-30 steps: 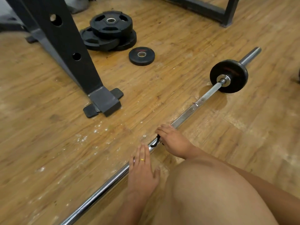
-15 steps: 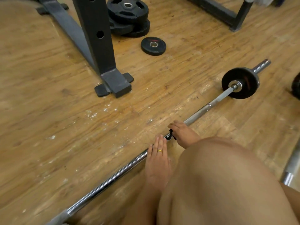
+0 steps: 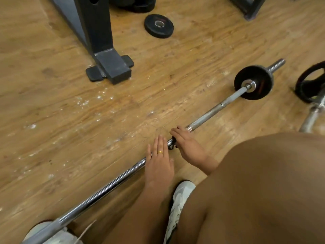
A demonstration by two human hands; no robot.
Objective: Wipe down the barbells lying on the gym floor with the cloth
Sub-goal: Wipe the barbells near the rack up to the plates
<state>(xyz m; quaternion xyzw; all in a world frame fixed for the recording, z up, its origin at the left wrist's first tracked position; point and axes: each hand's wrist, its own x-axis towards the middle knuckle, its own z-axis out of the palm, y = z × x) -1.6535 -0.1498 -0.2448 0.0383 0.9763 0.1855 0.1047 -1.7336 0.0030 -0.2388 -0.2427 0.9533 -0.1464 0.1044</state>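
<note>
Barbell (image 3: 211, 115) lay diagonal on floor (image 3: 70, 138), its shaft passing under both hands. Left hand (image 3: 159, 166) lay flat, fingers (image 3: 160, 143) straight and released on the shaft, probably to stop it rolling. Right hand (image 3: 189, 147), just beside them, curled over dark cloth (image 3: 172, 146), pinning it to the bar for wiping. Second barbell (image 3: 311, 117) lay well right of both.

The barbell (image 3: 211, 117) lies bare from the right hand (image 3: 188, 147) up to its black plate (image 3: 254, 82), and from the left hand (image 3: 159, 164) down to the near end. Beyond it the floor (image 3: 52, 120) is open as far as the rack foot (image 3: 112, 67) and a loose plate (image 3: 159, 26). A knee (image 3: 263, 191) and a shoe (image 3: 181, 196) crowd the near side, and a second bar (image 3: 313, 117) lies to the right.
</note>
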